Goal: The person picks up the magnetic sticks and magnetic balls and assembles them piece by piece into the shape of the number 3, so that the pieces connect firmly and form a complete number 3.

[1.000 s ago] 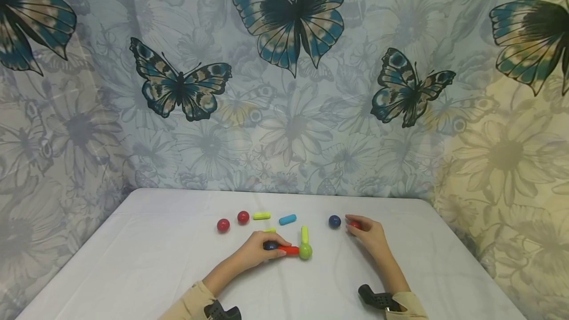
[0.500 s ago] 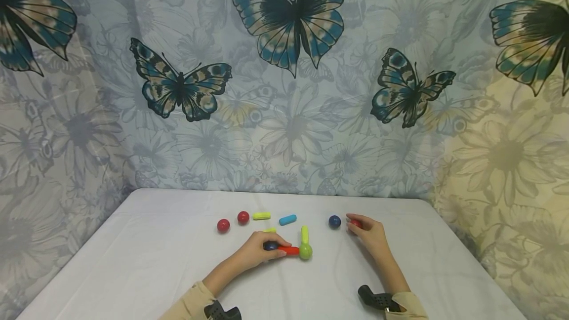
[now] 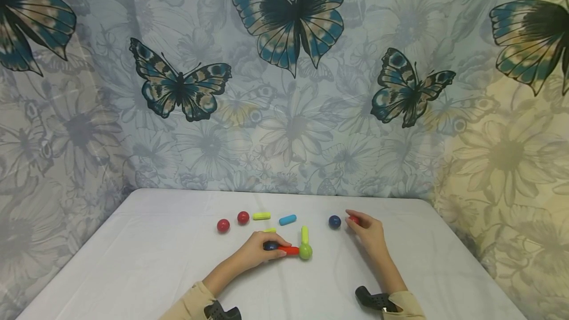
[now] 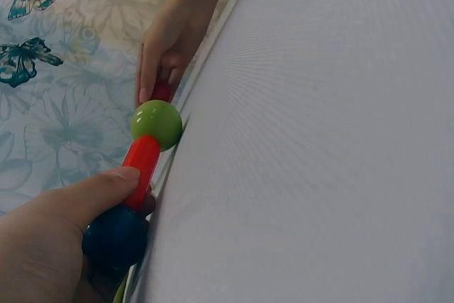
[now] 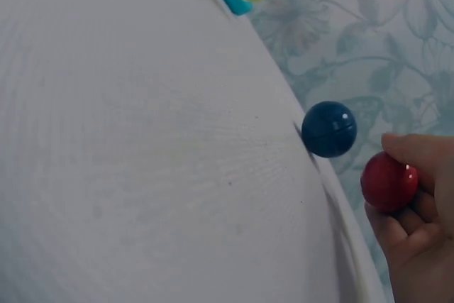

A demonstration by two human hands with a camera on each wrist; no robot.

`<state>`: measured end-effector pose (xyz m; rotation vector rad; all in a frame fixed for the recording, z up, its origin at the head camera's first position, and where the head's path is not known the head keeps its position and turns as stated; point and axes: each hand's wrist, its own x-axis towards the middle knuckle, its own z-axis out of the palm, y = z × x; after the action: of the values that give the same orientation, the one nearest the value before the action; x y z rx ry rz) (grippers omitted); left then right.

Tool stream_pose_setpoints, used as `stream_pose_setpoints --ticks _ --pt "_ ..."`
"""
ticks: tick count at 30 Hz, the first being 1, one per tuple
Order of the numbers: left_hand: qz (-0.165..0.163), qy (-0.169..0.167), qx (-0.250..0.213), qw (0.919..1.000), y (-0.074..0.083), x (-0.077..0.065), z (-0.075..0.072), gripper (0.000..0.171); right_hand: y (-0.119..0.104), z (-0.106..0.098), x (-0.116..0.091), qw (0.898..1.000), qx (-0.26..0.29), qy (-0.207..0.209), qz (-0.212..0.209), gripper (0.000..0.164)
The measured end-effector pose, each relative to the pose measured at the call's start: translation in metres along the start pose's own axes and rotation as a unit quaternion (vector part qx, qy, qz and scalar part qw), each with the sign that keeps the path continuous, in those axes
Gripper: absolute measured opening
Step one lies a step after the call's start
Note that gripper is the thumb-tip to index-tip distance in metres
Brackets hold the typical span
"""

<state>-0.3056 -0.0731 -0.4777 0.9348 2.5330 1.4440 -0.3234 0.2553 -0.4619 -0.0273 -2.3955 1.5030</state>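
Observation:
My left hand (image 3: 259, 248) pinches a red rod (image 4: 144, 157) between thumb and fingers. A dark blue ball (image 4: 115, 238) sits at the rod's near end, partly under the hand, and a green ball (image 4: 156, 125) at its other end. From the green ball a yellow-green rod (image 3: 304, 234) points away from me. Another yellow-green rod (image 3: 270, 230) shows only its tip behind the left hand. My right hand (image 3: 370, 231) grips a red ball (image 5: 389, 181) with thumb and fingertips. Just left of it lies a second dark blue ball (image 5: 329, 129), apart from the fingers.
Two red balls (image 3: 223, 225) lie at the back left of the white table (image 3: 155, 260). Beside them are a yellow-green rod (image 3: 262, 216) and a light blue rod (image 3: 287, 220). A butterfly-patterned cloth (image 3: 284, 157) hangs behind the table.
My right hand has shifted slightly up and left with the red ball in its fingers. The left hand and the joined pieces stay where they were.

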Motion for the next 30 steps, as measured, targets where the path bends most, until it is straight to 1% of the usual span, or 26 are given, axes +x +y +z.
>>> stream_pose_setpoints --ticks 4,8,12,18,24,30 --pt "-0.003 0.000 -0.001 1.0000 0.000 0.000 0.000 0.021 -0.003 0.003 -0.001 1.000 0.016 0.002 -0.008 0.035" --pt "-0.003 0.001 -0.001 1.0000 -0.001 0.000 0.001 0.021 -0.008 0.006 -0.002 0.999 0.047 0.003 -0.022 0.034" --pt "-0.004 0.001 -0.003 1.0000 0.000 0.000 0.001 0.021 -0.016 0.010 -0.003 0.998 0.064 0.005 -0.023 0.033" --pt "-0.006 0.000 -0.011 0.9999 0.002 -0.001 0.000 0.021 -0.023 0.016 -0.003 0.998 0.066 0.009 -0.021 0.031" --pt "-0.005 -0.003 -0.014 0.9999 0.000 0.000 0.000 0.022 -0.027 0.021 -0.004 0.998 0.062 0.005 -0.016 0.030" --pt "-0.008 -0.006 -0.020 0.9997 0.000 0.000 0.000 0.021 -0.031 0.029 -0.004 0.997 0.076 0.000 -0.027 0.028"
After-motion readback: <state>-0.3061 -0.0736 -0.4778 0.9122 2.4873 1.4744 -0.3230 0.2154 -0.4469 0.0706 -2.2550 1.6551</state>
